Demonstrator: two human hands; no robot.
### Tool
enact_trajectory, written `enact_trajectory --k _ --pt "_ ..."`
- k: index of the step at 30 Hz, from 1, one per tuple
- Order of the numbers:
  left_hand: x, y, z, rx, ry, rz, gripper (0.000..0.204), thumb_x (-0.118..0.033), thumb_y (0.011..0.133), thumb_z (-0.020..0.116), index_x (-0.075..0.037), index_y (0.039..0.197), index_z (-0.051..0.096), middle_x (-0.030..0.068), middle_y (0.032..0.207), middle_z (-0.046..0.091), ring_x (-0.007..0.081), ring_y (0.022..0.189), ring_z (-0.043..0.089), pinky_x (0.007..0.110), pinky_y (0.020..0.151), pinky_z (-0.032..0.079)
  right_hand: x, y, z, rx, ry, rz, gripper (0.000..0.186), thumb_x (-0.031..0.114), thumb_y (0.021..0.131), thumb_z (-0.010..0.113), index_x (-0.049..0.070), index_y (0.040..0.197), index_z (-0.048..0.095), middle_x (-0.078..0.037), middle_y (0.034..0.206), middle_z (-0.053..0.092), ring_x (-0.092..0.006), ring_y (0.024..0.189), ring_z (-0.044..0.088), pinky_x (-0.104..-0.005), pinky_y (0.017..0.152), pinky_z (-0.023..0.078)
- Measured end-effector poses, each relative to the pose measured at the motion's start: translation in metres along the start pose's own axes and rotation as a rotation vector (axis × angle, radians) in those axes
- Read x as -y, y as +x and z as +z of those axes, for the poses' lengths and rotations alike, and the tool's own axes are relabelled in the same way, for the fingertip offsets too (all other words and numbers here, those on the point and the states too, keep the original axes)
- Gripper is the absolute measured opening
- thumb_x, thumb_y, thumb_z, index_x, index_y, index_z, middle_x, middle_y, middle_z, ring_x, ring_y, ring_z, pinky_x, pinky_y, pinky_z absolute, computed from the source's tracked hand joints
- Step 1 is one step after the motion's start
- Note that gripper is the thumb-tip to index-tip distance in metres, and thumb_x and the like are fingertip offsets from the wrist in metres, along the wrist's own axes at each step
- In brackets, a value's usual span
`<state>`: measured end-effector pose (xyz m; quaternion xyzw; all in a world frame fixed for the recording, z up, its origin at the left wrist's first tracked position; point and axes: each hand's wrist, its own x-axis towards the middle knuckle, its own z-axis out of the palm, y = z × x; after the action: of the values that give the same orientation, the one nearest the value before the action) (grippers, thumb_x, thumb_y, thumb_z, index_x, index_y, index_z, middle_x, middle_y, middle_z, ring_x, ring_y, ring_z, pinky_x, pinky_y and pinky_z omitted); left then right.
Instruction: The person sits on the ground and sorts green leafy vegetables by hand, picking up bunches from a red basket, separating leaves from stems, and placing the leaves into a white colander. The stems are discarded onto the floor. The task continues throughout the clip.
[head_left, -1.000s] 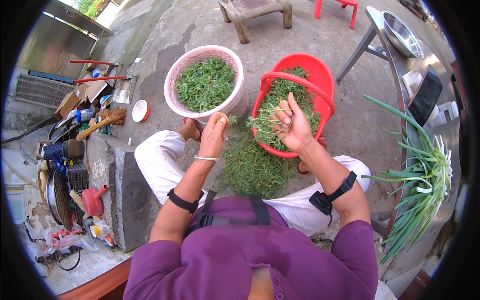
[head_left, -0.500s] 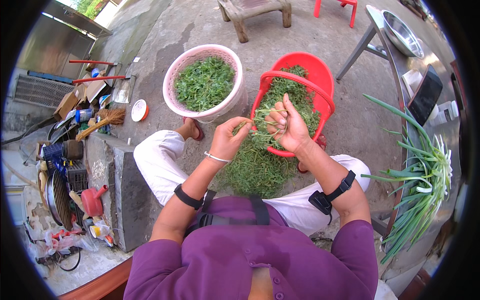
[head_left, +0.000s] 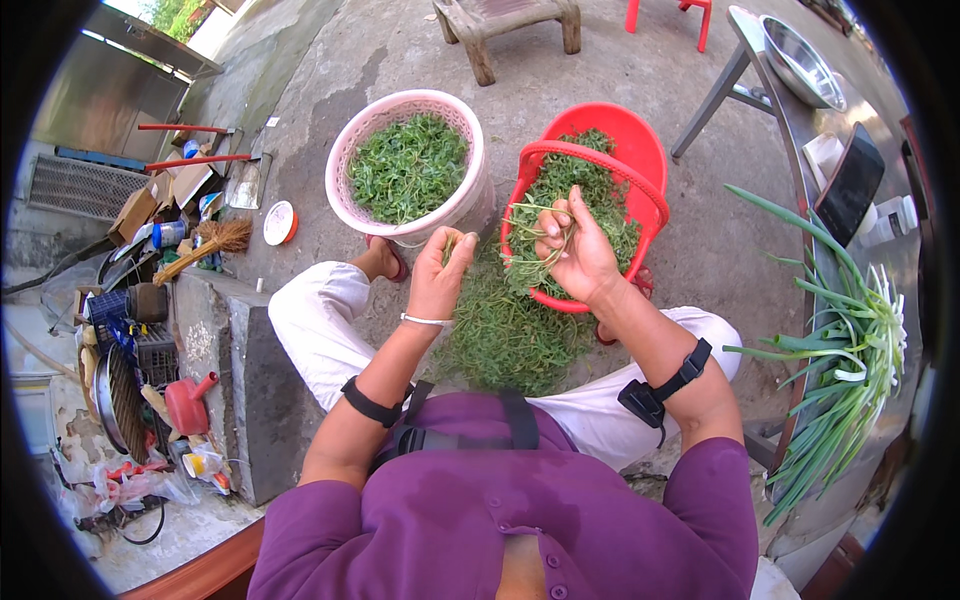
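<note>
My right hand (head_left: 580, 248) is closed round a few thin green stems (head_left: 530, 222), held over the near side of a red handled basket (head_left: 645, 135) with leafy greens (head_left: 588, 170) in it. To its left, my left hand (head_left: 438, 275) is raised in a pinch; a small bit of green shows at its fingertips, beside the pink plastic basket (head_left: 342, 180). That pink basket is filled with leafy greens (head_left: 408, 165). A loose heap of stemmy greens (head_left: 520, 345) lies on the ground between my feet, below both hands.
A metal table (head_left: 790, 130) at right bears a steel bowl (head_left: 800, 62), a dark phone or tablet (head_left: 850, 185), a white bottle (head_left: 888, 222) and scallions (head_left: 860, 350). A wooden stool (head_left: 505, 25) stands ahead. At left are a broom (head_left: 210, 245), a red watering can (head_left: 188, 402) and clutter.
My left hand has drawn away from the right hand, leftward and slightly toward me, with a bit of green in its fingers. The right hand keeps its stems nearly in place.
</note>
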<state>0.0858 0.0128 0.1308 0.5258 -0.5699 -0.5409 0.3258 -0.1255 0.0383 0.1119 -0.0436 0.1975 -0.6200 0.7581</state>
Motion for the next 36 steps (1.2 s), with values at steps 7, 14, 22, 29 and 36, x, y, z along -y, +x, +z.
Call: enact_trajectory --k 7,14,22,29,36 --pt "-0.012 -0.008 0.019 0.314 0.182 0.093 0.021 -0.019 0.096 0.057 -0.001 0.1 0.066 -0.0017 0.076 0.059 0.0053 0.072 0.049 0.023 0.067 0.043 -0.006 0.0 0.001 0.012 -0.043 -0.014 0.044 0.047 0.103 0.035 0.013 0.077 0.043 -0.001 0.07 0.047 -0.011 0.059 0.042 -0.025 0.056 0.038" --pt "-0.01 -0.004 0.024 0.324 0.053 -0.008 0.017 -0.019 0.096 0.054 -0.004 0.092 0.062 -0.0059 0.065 0.047 0.0046 0.06 0.041 0.024 0.055 0.036 -0.008 0.003 -0.004 -0.021 -0.018 0.01 0.042 0.047 0.103 0.036 0.013 0.079 0.044 -0.002 0.073 0.051 -0.0121 0.062 0.048 -0.0252 0.06 0.042" --pt "-0.015 -0.006 0.021 0.482 -0.09 -0.173 0.024 -0.024 0.095 0.06 -0.006 0.11 0.067 -0.0092 0.064 0.048 0.0002 0.054 0.039 0.019 0.046 0.029 -0.011 0.004 -0.007 -0.016 -0.095 0.011 0.04 0.046 0.103 0.037 0.013 0.081 0.045 -0.002 0.075 0.053 -0.0122 0.063 0.051 -0.0272 0.062 0.044" --pt "-0.001 -0.001 0.02 0.458 0.275 0.136 0.021 -0.019 0.093 0.063 0.0 0.1 0.067 -0.004 0.076 0.061 0.0028 0.075 0.051 0.023 0.067 0.044 -0.011 0.003 -0.012 -0.049 -0.134 0.043 0.04 0.046 0.103 0.037 0.014 0.081 0.045 -0.003 0.076 0.055 -0.0124 0.063 0.051 -0.0266 0.062 0.044" --pt "0.009 0.001 0.025 0.167 0.189 0.093 0.02 -0.022 0.092 0.058 -0.003 0.088 0.064 -0.0004 0.069 0.058 0.0075 0.065 0.05 0.025 0.06 0.042 -0.013 0.002 -0.006 0.07 -0.134 -0.008 0.043 0.046 0.103 0.037 0.013 0.077 0.047 -0.005 0.076 0.059 -0.014 0.065 0.052 -0.0261 0.057 0.04"
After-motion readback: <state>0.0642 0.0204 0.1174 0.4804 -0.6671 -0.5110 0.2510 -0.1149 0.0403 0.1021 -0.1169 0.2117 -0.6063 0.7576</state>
